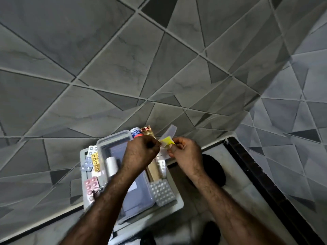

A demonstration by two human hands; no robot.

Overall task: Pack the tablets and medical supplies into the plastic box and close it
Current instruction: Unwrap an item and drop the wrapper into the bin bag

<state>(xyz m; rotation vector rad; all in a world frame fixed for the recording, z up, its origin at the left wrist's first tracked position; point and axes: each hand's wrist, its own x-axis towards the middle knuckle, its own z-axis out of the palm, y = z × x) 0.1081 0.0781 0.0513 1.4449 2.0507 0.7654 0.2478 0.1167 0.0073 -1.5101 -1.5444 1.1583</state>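
Left hand (pixel 141 149) and right hand (pixel 184 152) raised over the clear plastic box (pixel 113 144), fingers of both pinched tight on a small yellow packet (pixel 168 141) between them, blister packs (pixel 92 160) lying beside the box

Two bare forearms, hairy, seemingly no sleeves, no rings

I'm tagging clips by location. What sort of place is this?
Probably a tiled room in a home, perhaps a kitchen or bathroom, though I cannot be sure: grey geometric wall tiles meet in a corner, and the white tray rests on a pale ledge with dark trim.
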